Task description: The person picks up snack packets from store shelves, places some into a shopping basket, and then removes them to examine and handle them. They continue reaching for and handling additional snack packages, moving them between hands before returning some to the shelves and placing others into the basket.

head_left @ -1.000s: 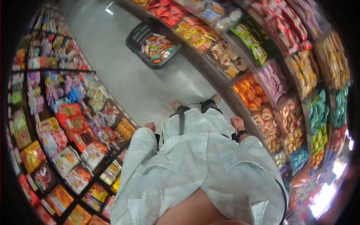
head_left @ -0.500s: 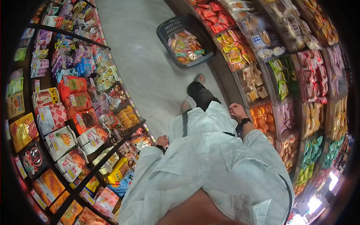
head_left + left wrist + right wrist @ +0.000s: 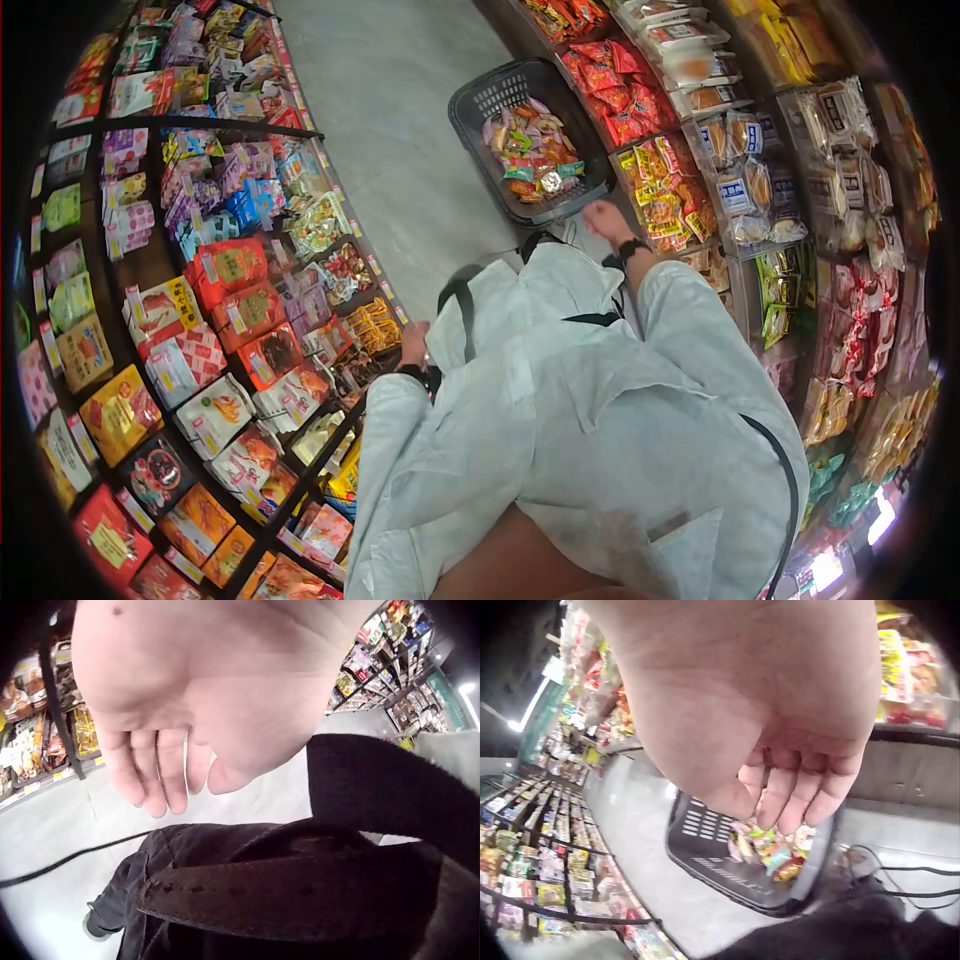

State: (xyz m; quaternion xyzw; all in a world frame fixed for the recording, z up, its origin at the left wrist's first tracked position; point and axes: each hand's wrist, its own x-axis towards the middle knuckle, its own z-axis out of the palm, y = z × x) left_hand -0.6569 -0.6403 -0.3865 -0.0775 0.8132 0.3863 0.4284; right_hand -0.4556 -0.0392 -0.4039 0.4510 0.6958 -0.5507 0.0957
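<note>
My right hand (image 3: 605,218) hangs in front of a dark grey shopping basket (image 3: 482,108) on the floor, close to its near rim in the head view. In the right wrist view the fingers of that hand (image 3: 757,712) are loosely curled with nothing in them, overlapping the basket (image 3: 705,859). Several small wrapped snacks (image 3: 535,150) lie in the basket. My left hand (image 3: 414,343) hangs beside the shirt, near the left-hand display. Seen from the left wrist, this hand (image 3: 202,697) is empty, its fingers loosely bent.
Tiered displays of bagged snacks (image 3: 200,350) line the left side, with a black rail (image 3: 210,125) across them. On the right, shelf bins hold red packets (image 3: 615,90), yellow packets (image 3: 665,190) and wrapped buns (image 3: 740,190). Grey floor (image 3: 400,150) runs between. A thin cable (image 3: 67,862) shows low down.
The person has walked forward along the aisle, and the basket now stands nearer. The right hand has swung forward toward the basket's near rim. Both hands remain empty.
</note>
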